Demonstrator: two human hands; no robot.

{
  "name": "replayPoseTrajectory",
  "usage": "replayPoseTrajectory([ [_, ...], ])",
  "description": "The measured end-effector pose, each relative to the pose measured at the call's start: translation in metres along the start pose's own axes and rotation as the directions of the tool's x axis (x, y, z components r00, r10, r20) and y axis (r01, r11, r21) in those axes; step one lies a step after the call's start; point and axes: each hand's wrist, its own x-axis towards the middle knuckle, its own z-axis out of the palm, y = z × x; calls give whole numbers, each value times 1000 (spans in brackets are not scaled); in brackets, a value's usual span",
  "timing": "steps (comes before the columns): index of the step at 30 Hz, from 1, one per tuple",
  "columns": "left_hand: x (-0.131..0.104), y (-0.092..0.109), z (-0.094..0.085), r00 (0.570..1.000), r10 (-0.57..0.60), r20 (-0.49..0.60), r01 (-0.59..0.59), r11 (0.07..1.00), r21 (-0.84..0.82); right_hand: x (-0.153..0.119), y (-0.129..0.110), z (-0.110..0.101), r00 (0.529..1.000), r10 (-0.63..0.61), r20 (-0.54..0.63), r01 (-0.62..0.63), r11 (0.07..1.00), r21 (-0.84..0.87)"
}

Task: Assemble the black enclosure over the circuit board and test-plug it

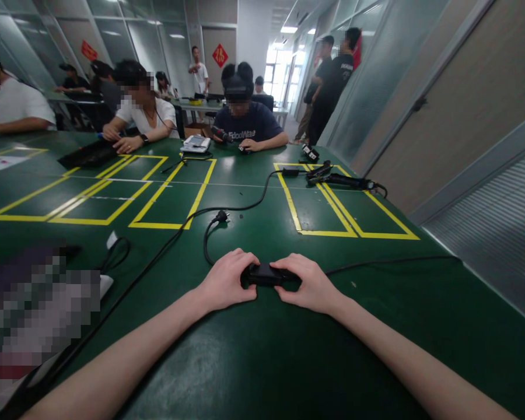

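Note:
A black power adapter (266,274) lies low over the green table, gripped at both ends. My left hand (230,280) curls its thumb and fingers round the left end. Round the right end, my right hand (305,282) does the same. A short black cord runs from behind my left hand to a plug (221,216) with its metal pins pointing right. From the right end a thin black cable (389,261) stretches over the table to its right edge. My fingers partly hide both ends of the adapter.
Yellow tape rectangles (328,234) mark the green table (262,361). A long black cord (175,233) crosses it to a dark tool (347,181) at the right. A blurred-out object (44,315) lies at the near left. People sit across the table; a white device (195,144) stands there.

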Motion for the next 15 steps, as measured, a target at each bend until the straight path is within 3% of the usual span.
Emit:
replayPoseTrajectory([
  [7, -1, -2, 1, 997, 72, 23, -74, 987, 140, 2, -10, 1, 995, -13, 101, 25, 992, -126],
  [15, -1, -3, -5, 988, 146, 50, -151, 981, 124, 5, -11, -2, 974, 45, 222, 6, 975, -223],
])
